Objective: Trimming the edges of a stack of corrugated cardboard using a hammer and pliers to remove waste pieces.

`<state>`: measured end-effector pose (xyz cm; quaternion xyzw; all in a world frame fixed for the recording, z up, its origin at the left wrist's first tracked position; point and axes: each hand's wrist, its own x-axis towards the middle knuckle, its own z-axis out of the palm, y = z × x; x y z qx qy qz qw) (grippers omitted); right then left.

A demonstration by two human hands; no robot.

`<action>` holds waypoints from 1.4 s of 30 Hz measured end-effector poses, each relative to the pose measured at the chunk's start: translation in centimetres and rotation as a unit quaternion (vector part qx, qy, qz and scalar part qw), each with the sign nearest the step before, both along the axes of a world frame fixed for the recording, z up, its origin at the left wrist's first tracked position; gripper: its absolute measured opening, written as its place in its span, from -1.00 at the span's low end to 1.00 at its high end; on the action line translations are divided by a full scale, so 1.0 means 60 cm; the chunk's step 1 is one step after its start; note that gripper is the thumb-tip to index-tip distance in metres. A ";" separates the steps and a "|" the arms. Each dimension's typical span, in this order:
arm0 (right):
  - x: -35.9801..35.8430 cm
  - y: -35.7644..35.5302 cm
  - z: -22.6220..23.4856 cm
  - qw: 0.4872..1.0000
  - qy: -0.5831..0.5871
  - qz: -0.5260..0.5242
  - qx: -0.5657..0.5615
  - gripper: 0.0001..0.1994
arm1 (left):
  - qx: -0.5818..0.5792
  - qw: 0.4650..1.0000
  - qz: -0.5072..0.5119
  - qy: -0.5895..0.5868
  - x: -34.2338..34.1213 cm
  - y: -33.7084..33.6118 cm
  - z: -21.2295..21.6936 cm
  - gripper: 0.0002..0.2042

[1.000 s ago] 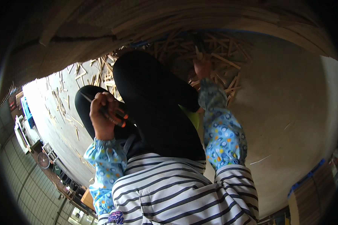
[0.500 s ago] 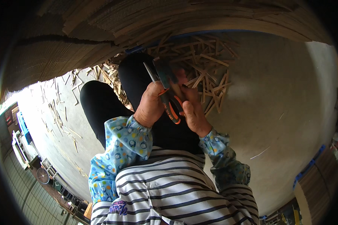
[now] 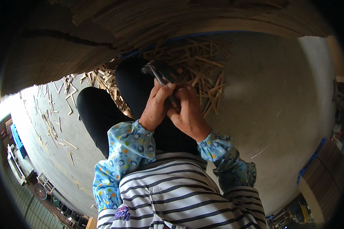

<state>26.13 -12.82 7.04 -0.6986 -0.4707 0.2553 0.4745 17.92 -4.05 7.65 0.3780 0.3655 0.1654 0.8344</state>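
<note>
My left hand (image 3: 156, 105) is closed, thumb up, round a hand tool with a grey metal shaft (image 3: 158, 76). A dark rounded part (image 3: 145, 69) is at its far end, over my knee. My right hand (image 3: 188, 112) presses against my left, fingers curled round the tool's dark lower part, which shows between the hands. A dark shape (image 3: 172, 72) lies just beyond my fingers; shadow hides what it is. My fists cover most of the handle.
Thin wooden strips (image 3: 210, 80) lie heaped on the concrete floor (image 3: 256, 99) beyond my knees, and more are scattered on the left. A large stack of brown layered sheets (image 3: 149, 23) rises in front. Another brown stack (image 3: 325, 175) stands at the right.
My right hand has moved left and in against my left hand, closing round the tool's lower part. The black-and-orange handle seen before is now hidden, and the tool's angle has changed.
</note>
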 end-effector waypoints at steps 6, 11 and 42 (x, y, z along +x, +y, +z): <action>0.060 -0.041 0.019 0.884 0.465 0.006 -0.042 -0.77 | 0.083 0.988 0.092 -0.095 -0.034 0.032 0.002 -0.56; 0.201 -0.028 -0.013 0.902 0.406 -0.113 -0.090 -0.73 | 0.188 0.968 0.164 -0.011 -0.074 0.062 -0.006 -0.72; 0.377 -0.242 -0.266 0.919 -0.113 -0.243 -0.290 -0.74 | 0.167 0.972 0.158 -0.049 -0.077 0.068 -0.021 -0.89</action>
